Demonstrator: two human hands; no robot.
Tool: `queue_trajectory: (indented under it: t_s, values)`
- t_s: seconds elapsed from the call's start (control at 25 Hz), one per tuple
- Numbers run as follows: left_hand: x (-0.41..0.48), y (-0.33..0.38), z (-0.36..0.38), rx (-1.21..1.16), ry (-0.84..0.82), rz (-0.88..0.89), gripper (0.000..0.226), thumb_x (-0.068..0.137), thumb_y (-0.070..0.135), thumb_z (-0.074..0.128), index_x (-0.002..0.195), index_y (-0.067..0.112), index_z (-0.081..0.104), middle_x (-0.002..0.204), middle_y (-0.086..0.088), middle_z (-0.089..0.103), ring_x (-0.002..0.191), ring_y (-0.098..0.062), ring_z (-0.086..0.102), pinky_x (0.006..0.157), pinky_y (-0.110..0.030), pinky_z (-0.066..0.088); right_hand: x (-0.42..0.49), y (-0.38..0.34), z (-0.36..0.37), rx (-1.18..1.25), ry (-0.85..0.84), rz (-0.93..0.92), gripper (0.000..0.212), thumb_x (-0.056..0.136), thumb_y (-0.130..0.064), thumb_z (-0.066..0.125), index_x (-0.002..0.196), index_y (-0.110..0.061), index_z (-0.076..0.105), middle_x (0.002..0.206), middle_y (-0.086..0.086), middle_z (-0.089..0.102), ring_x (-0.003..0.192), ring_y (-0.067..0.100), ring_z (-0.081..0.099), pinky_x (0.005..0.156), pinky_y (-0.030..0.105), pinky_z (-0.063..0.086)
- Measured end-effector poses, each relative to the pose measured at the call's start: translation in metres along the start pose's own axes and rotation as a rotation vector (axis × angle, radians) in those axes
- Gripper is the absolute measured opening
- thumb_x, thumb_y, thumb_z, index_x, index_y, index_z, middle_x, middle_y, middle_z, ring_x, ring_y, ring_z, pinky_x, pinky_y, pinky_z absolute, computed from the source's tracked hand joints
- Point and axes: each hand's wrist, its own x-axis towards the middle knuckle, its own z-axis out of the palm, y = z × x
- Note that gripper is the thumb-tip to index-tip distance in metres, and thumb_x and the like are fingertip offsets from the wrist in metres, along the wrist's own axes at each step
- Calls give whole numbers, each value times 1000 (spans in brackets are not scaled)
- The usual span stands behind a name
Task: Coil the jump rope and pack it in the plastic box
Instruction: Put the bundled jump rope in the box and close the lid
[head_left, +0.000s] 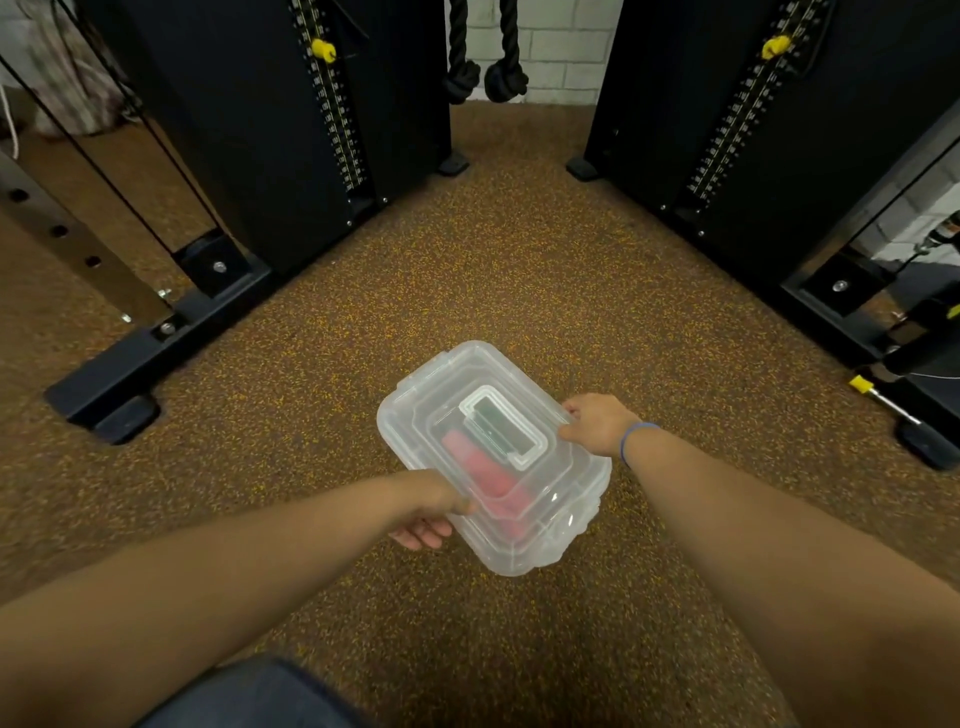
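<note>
A clear plastic box (545, 535) with its lid on and a flat handle on top is held above the speckled brown floor, in the middle of the head view. Through the lid I see the jump rope's red handles (485, 475) and a dark part beside them. My left hand (431, 512) grips the box's near-left edge, fingers curled underneath. My right hand (597, 423) pinches the far-right edge of the lid. A blue band circles my right wrist.
Two black weight-stack machines (291, 130) (753, 130) stand left and right, their base feet reaching onto the floor (519, 270). Thick black ropes (483, 73) hang at the back wall. A yellow-tipped pin (878, 397) lies at the right. My knee (260, 696) shows at the bottom.
</note>
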Motion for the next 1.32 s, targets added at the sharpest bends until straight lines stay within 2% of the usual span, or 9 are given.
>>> queue_trajectory:
  t_s: [0.12,0.28,0.44,0.6,0.8,0.92,1.04,1.2,1.32]
  values:
    - [1,-4,-1,32,-10,13,39,89,41,57,115,13,53,78,1,57,68,-13,55,75,-32,46,-4,-1,0,-39,-14,-18,36,93,-24,54,125,-7,57,127,14,58,116,30,54,96,35,45]
    - [-3,-4,0,71,-23,24,49,89,44,56,125,11,48,78,1,59,67,-13,55,67,-28,45,-11,-4,2,-53,-18,-44,35,95,-19,47,129,-9,54,129,15,58,118,31,53,96,33,43]
    - [-11,5,-22,142,-32,-7,26,90,42,54,95,16,57,72,4,59,66,-12,57,62,-24,43,-19,2,11,176,55,-28,46,95,-15,45,140,-16,41,137,16,52,121,33,51,101,38,44]
    - [-19,24,-59,3,242,145,30,94,39,47,77,15,55,74,-1,57,66,-14,55,62,-26,43,-33,8,16,414,241,-20,62,97,-28,46,150,-20,16,151,15,29,135,33,34,105,42,36]
    - [-21,57,-85,-430,293,396,34,95,34,48,120,12,53,106,-5,62,90,-18,56,71,-31,48,-51,12,29,381,563,-222,68,96,-33,47,151,-22,8,155,6,18,144,23,18,114,43,31]
    - [-7,65,-96,-211,515,415,51,93,42,47,134,11,44,133,-10,52,118,-27,50,90,-36,44,-53,16,53,488,585,-151,71,94,-39,49,151,-24,8,154,5,20,144,22,18,114,46,29]
    - [16,48,-106,103,610,173,75,90,58,39,145,8,27,151,-16,33,137,-37,32,110,-48,30,-55,22,75,650,555,15,81,88,-51,53,150,-29,6,150,3,25,140,25,25,112,53,30]
    - [36,31,-103,-143,324,73,82,86,70,25,141,10,37,138,-15,49,122,-33,49,105,-46,34,-58,27,101,964,453,175,104,73,-66,62,150,-30,3,152,2,27,140,24,30,111,54,32]
    - [42,36,-94,-217,351,103,81,86,70,25,135,9,46,131,-17,56,112,-31,56,102,-42,40,-59,25,109,1267,366,253,96,77,-55,66,150,-28,9,138,-2,42,126,19,45,107,41,38]
